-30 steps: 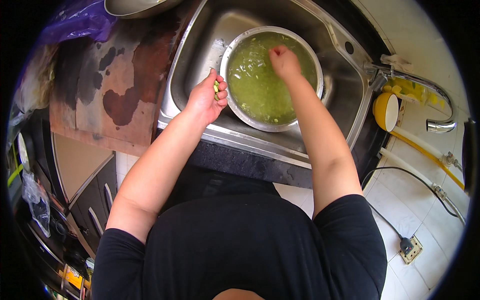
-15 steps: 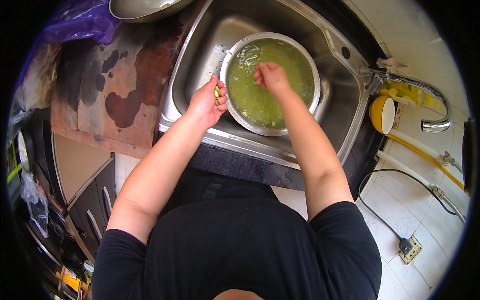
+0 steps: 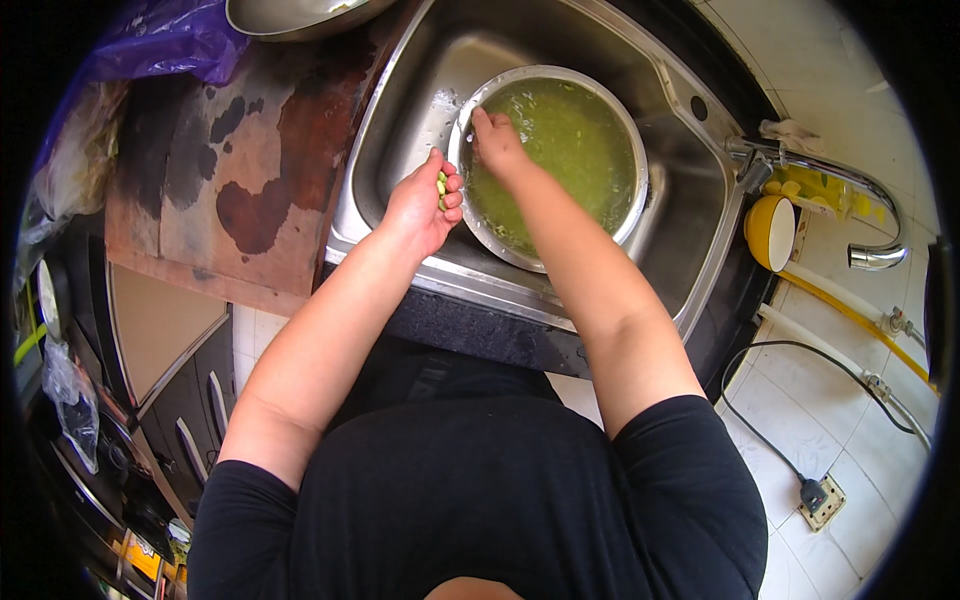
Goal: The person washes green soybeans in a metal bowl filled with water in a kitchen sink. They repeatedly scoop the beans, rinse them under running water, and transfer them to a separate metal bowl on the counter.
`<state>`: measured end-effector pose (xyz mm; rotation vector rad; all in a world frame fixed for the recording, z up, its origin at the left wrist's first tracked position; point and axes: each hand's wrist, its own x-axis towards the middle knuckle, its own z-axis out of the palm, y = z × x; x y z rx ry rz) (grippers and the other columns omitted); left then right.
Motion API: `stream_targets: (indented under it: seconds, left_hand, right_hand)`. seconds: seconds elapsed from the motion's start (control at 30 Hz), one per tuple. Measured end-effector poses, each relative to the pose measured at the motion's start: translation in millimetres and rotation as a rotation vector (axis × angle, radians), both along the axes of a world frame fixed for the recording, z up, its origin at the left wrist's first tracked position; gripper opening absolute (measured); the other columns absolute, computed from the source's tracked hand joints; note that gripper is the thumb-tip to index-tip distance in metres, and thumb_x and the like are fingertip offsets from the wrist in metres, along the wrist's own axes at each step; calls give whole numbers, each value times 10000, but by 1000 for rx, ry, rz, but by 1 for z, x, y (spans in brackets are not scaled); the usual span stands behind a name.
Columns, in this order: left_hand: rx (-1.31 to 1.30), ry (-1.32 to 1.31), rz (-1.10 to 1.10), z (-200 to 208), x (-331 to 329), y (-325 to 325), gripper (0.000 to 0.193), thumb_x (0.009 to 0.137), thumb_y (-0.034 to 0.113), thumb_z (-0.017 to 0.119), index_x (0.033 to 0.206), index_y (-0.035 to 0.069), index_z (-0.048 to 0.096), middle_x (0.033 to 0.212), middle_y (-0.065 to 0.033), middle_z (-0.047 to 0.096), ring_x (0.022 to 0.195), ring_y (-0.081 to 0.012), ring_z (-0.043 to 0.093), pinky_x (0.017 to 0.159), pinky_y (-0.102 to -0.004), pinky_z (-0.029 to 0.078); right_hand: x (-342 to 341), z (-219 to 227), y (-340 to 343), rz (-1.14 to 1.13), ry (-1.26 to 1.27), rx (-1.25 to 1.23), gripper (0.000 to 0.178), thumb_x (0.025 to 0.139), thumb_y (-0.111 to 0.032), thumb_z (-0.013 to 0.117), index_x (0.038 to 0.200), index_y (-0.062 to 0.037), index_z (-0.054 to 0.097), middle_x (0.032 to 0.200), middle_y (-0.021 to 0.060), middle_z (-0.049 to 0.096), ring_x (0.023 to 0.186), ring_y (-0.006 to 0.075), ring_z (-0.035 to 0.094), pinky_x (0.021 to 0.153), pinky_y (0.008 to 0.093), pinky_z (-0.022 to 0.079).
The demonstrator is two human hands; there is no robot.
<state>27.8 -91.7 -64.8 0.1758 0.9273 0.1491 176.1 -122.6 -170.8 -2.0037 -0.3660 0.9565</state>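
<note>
A round metal basin (image 3: 641, 175) full of cloudy green water stands in the steel sink (image 3: 686, 245), with small pale-green bits in the water. Just left of the basin's rim, my left hand (image 3: 424, 205) is closed around several small light-green pieces (image 3: 442, 188), perhaps beans or cut vegetable. My right hand (image 3: 497, 145) is over the basin's left side, close to the rim, with its fingers curled together. What those fingers hold, if anything, is hidden.
Left of the sink lies a stained brown board (image 3: 240, 190), with a metal pan (image 3: 300, 18) and a purple plastic bag (image 3: 170, 45) beyond it. A chrome faucet (image 3: 880, 200) curves at the right, near a yellow bowl (image 3: 768, 235). A black plug (image 3: 812, 493) sits in a wall socket.
My right hand has moved left across the basin, from over its middle to near its left rim. The left hand stays closed on the green pieces, almost in the same place.
</note>
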Motion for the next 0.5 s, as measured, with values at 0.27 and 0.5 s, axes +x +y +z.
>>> stream_targets:
  seconds: [0.27,0.5]
  left_hand:
    - [14,10,-11,2,1,0,265,907,337,408,786,103,421,602,1,423,471,-89,346,412,-203,283]
    - [29,19,-28,5,1,0,264,915,319,391,795,87,429,614,-7,429,483,-91,352,435,-213,288]
  right_hand:
    - [0,42,-11,-117,381,234,167,841,-157,519,921,-12,494,638,38,517,494,96,461,418,217,356]
    - [14,63,-54,-106,499,229,149,854,-170,508,886,-25,516,607,8,492,480,86,421,420,213,338]
